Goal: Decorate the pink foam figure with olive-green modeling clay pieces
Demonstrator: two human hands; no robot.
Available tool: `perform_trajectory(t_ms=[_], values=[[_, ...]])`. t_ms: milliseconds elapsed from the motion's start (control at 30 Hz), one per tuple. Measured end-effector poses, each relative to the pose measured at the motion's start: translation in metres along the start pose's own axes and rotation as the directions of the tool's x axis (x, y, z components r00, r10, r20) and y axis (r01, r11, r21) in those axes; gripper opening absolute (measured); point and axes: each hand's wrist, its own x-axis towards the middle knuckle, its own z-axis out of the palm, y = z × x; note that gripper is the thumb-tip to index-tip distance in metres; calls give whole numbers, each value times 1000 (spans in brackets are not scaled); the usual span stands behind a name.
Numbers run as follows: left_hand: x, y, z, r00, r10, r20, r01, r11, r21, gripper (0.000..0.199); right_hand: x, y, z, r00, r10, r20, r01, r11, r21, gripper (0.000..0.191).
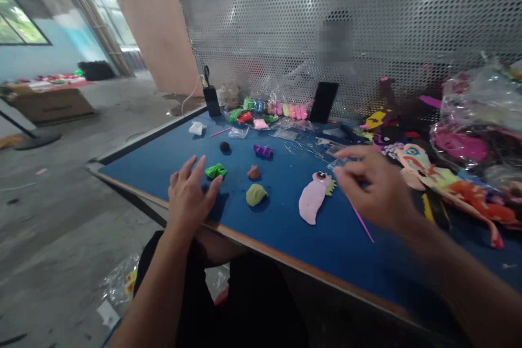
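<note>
My left hand [190, 193] hovers at the table's near left with its fingers spread and nothing in them. Just beyond its thumb lies a crumpled lump of green clay [216, 171]. My right hand [369, 187] is in the air with fingers curled into a pinch; whatever is between the fingertips is hidden. A thin pink stick [362, 221] slants below that hand, and I cannot tell whether the fingers touch its upper end. Left of it lies a flat pink clay figure [312, 201] with a dark eye and a yellow-green frill.
Olive [256, 194], brown [253, 172], purple [263, 150] and black clay lumps [224, 147] dot the blue table [277, 228]. Wrapped clay [285, 110], a phone [324, 101] and a black box with scissors [211, 100] stand behind. Finished colourful figures [457, 185] pile up at right.
</note>
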Motion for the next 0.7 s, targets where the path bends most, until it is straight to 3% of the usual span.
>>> perform_trajectory(t_ms=[33,67,100,167,233,333,467,500,600,700], values=[[-9,9,-4,995,13,-98,-20,997,-75,55,-4,2,8,998,-15,65,16,1000,-11,8],[-17,21,-7,991,26,-129,-45,989,-144,47,-9,3,15,990,-30,137,32,999,-15,6],[-25,33,-9,994,71,-78,-86,974,-210,39,-14,2,22,978,-43,204,46,999,-9,5],[-34,56,-9,968,219,122,-182,948,-261,40,-21,-2,31,965,-38,258,32,999,24,5],[-36,71,-4,958,208,197,-179,971,-156,48,-25,-7,34,969,-11,248,-4,998,60,11],[-30,78,3,966,175,191,-152,980,-127,38,-26,-12,32,970,5,244,-34,993,115,16],[-33,83,-3,976,165,144,-95,911,-401,24,-26,-13,33,965,47,259,-105,972,211,8],[-36,86,-6,971,177,160,-82,877,-474,22,-26,-14,34,960,45,276,-119,960,255,16],[-45,99,-14,926,280,253,-63,776,-627,16,-23,-15,37,940,-66,334,-73,918,389,37],[-48,107,-14,905,303,298,-5,709,-705,15,-21,-17,38,942,-140,306,-6,902,431,25]])
